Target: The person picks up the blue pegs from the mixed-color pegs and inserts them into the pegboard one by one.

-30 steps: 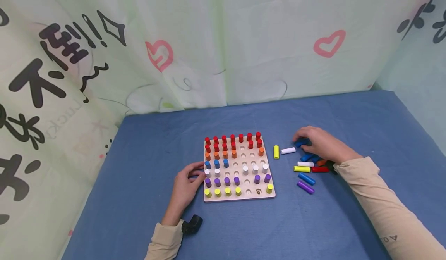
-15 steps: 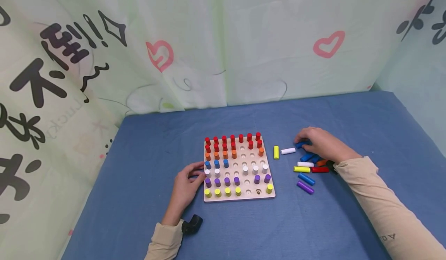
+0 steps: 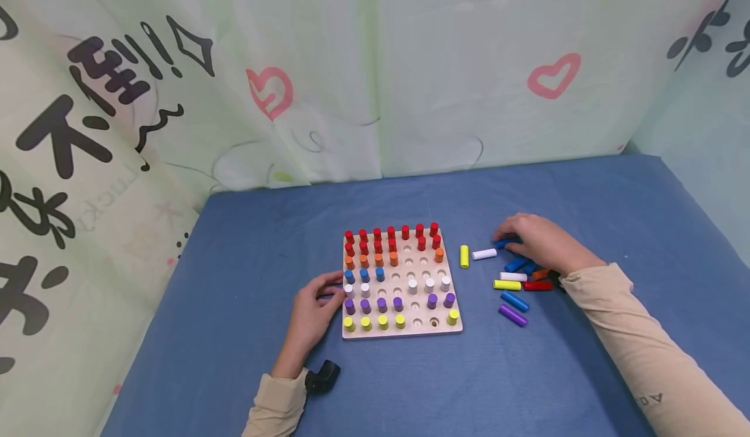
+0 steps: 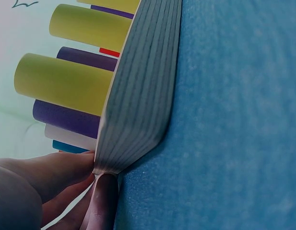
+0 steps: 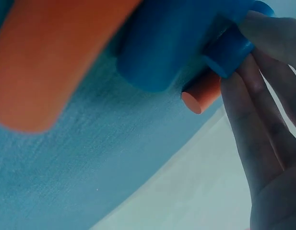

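A square wooden pegboard [image 3: 381, 334] holds rows of red, orange, blue, white, purple and yellow pegs, with several bare holes towards its right half. My left hand [image 3: 313, 316] grips the board's left edge. In the left wrist view, the thumb [image 4: 66, 173] lies at the upper face and a finger [image 4: 104, 199] at the side near the cloth. Over the loose pegs to the right, my right hand [image 3: 541, 241] pinches a blue peg [image 5: 228, 51] between thumb and fingers. An orange peg [image 5: 203, 92] shows just beneath it in the right wrist view; the hand hides it from the head view.
Loose pegs lie right of the board on the blue cloth [image 3: 422, 385]: a yellow peg [image 3: 464, 256], a white peg [image 3: 484, 254], a red peg [image 3: 538, 286], a purple peg [image 3: 513, 315] and several others. A printed curtain [image 3: 433, 118] rises behind the table.
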`<state>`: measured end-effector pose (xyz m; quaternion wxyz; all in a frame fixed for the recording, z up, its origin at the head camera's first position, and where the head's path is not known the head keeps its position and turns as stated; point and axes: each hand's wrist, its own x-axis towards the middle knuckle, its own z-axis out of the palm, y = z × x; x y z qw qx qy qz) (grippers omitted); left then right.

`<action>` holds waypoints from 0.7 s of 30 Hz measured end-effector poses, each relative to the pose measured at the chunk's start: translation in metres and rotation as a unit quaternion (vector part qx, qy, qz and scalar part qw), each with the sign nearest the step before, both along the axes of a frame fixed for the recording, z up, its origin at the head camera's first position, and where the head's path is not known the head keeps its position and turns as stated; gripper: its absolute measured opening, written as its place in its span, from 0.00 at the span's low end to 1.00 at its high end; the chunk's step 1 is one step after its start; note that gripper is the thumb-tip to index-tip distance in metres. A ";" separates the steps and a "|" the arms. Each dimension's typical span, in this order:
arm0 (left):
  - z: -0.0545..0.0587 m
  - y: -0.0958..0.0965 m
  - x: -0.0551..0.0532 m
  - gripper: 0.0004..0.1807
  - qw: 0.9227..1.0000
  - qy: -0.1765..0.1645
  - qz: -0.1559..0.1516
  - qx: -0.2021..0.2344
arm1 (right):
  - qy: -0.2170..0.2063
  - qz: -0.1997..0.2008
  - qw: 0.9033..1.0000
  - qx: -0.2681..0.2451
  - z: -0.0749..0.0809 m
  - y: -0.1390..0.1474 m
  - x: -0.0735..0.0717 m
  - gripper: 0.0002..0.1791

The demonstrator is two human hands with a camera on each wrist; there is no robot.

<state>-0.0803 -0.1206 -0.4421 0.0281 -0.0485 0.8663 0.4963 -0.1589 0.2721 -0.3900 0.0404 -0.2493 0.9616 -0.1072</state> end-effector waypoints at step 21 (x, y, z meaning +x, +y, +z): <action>0.000 -0.001 0.000 0.20 1.000 0.000 -0.002 -0.001 | 0.023 -0.001 0.999 -0.034 0.020 -0.023 0.009 0.13</action>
